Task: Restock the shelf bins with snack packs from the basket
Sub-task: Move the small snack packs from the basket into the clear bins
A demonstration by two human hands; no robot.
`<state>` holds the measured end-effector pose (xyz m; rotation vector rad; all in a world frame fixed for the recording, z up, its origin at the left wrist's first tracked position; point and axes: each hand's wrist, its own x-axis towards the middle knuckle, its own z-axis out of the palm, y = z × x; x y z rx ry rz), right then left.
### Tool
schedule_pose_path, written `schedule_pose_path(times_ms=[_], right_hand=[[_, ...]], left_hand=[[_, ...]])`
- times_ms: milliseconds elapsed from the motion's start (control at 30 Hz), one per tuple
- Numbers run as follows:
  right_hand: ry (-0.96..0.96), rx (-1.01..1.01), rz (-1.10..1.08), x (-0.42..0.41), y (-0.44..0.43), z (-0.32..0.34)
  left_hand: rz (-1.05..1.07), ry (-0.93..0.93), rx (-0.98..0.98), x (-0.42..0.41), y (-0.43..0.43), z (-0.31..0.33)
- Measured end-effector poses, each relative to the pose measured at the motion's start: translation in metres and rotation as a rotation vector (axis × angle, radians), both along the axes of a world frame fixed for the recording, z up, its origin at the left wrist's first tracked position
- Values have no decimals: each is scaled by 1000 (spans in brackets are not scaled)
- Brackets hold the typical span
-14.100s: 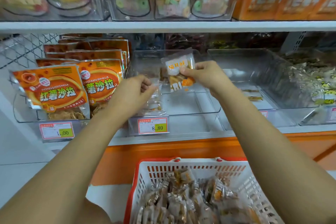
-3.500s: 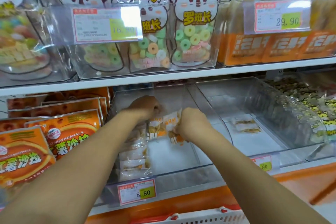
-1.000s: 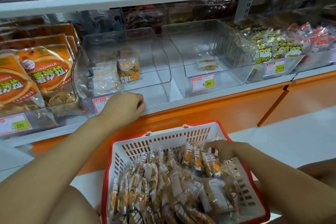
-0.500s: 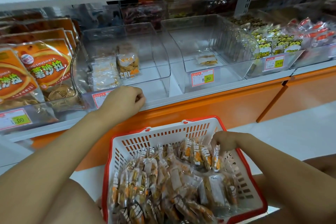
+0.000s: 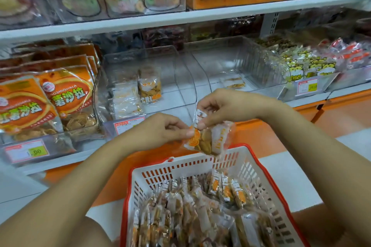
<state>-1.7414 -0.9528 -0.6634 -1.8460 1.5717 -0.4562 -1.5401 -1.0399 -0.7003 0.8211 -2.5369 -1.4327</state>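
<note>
1. Spanning the far side, shelf (image 5: 220,16): clear bins stand in a row on its lower level, with orange bags (image 5: 66,96) to the left.
2. Basket (image 5: 180,168), near and centre: red-rimmed, white-walled, heaped with basket packs (image 5: 190,216). Most of the restocking is judged still to come.
3. Left clear bin (image 5: 180,78): a short flat stack lies at its left wall, with one upright pack (image 5: 149,88) beside it. Much of its floor is bare. Right clear bin (image 5: 251,60): only a pack or two at the far end.
4. Right hand (image 5: 230,106) and left hand (image 5: 160,130): raised above the basket's far rim, just near of the left clear bin.
5. Held snack pack (image 5: 208,138): in the air between the two hands, clear of basket and bin. Whether it is one pack or two overlapped cannot be told.
6. Fingers (image 5: 201,125): the right thumb and forefinger pinch the white top seal. The left thumb and forefinger pinch the orange-printed corner.
7. Step in hand, as judged: squaring the pack before placing. Pinch the seal rather than the brittle contents, turn the printed face to the near side, and stand it against the upright pack.
</note>
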Motion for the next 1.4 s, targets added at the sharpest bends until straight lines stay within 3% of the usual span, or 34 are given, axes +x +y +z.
schedule_pose_path(times_ms=[167, 333, 433, 567, 633, 700, 833, 900, 967, 1133, 1233, 1400], right_hand=[[-63, -82, -38, 21, -26, 37], [-314, -219, -372, 21, -59, 28], [-514, -72, -503, 23, -75, 19], [-620, 81, -441, 47, -94, 7], [-649, 1, -474, 53, -107, 4], [-571, -125, -544, 50, -122, 4], [-89, -151, -681, 34, -154, 7], [142, -80, -662, 38, -166, 5], [236, -18, -638, 46, -180, -4], [138, 140, -667, 55, -208, -43], [204, 97, -712, 56, -218, -63], [158, 45, -756, 60, -228, -66]], left_hand=[[77, 180, 103, 3, -5, 20], [336, 393, 394, 10, -23, 16], [544, 580, 566, 10, -42, 15], [585, 651, 561, 8, -62, 12], [607, 576, 453, 7, -67, 11], [692, 395, 176, 10, -76, 11], [733, 88, -457, 24, -103, -5], [664, -13, -614, 25, -110, -14], [610, -72, -652, 23, -114, -20], [604, -137, -672, 23, -120, -22], [589, -164, -693, 23, -120, -23], [585, -169, -697, 22, -119, -21]])
